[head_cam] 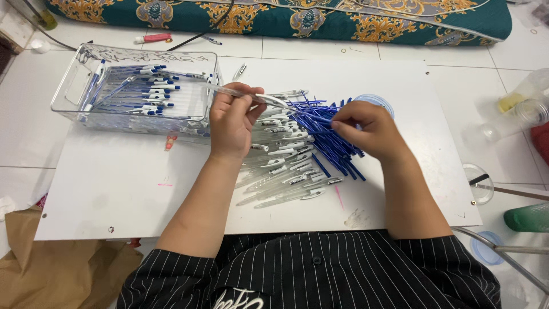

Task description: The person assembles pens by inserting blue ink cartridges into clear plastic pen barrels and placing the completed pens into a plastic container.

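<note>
My left hand grips a clear pen barrel that points left toward the clear plastic tray. My right hand rests on a heap of blue ink refills, its fingertips pinched on one of them. A pile of empty clear pen barrels with white clips lies between the two hands on the white board. The tray at the upper left holds several assembled pens with blue tips.
A patterned teal cushion runs along the top. Clear plastic containers and a green object lie at the right. Brown paper sits at the lower left. A small round lid lies off the board's right edge.
</note>
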